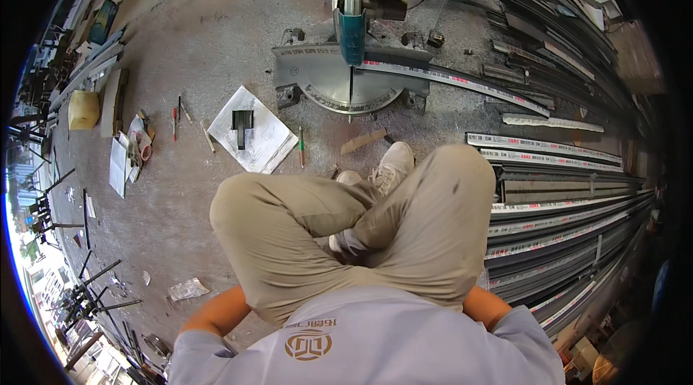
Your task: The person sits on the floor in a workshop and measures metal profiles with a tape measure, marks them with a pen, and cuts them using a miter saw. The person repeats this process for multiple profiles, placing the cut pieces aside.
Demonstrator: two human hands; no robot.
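Head view, looking straight down: the person sits cross-legged on the dusty floor, khaki knees wide, one white shoe poking out ahead. Both forearms run back behind the thighs; the left arm shows orange at the lower left, the right arm at the lower right. Neither of the hands is in sight, so I can't tell whether they are clenched or loose. Dead ahead, just past the shoe, stands the saw, teal body, blade raised over its round table. A long profile lies across the saw's base and runs off to the right. Left of the saw, paper with a dark bracket on top. A pencil lies just beside the paper. Stacked profiles fill the right side.
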